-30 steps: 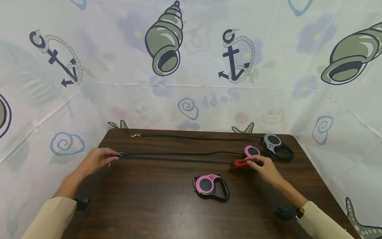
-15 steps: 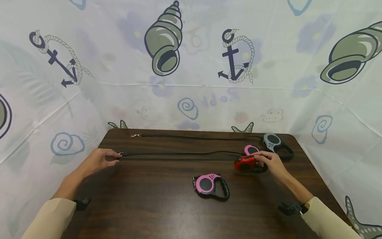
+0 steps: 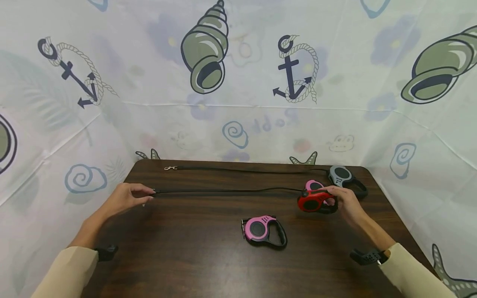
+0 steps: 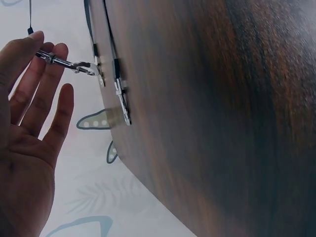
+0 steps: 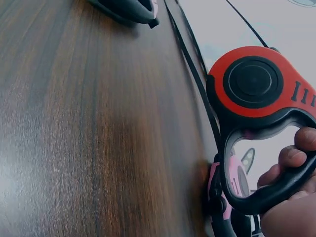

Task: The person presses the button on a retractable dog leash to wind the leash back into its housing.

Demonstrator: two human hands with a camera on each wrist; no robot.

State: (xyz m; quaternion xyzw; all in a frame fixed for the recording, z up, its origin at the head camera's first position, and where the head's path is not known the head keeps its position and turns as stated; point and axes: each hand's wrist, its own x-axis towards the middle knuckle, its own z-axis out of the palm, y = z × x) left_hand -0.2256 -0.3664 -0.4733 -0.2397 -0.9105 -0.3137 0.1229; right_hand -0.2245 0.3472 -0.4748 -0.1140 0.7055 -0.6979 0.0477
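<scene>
Two hands worked one leash: the right hand (image 3: 344, 201), right of centre, gripped the glossy red reel (image 3: 312, 201) by its black loop handle; the left hand (image 3: 124, 198) pinched the metal clip (image 4: 69, 64) beyond the dark wooden counter's (image 3: 193, 256) left edge.

A dark brown wood-grain surface (image 3: 193, 265) is enclosed by a printed backdrop.
The pale fabric sheet (image 3: 149, 111) behind and beside it is patterned with green seashells, navy anchors, blue spirals and starfish, and is evenly lit.
</scene>
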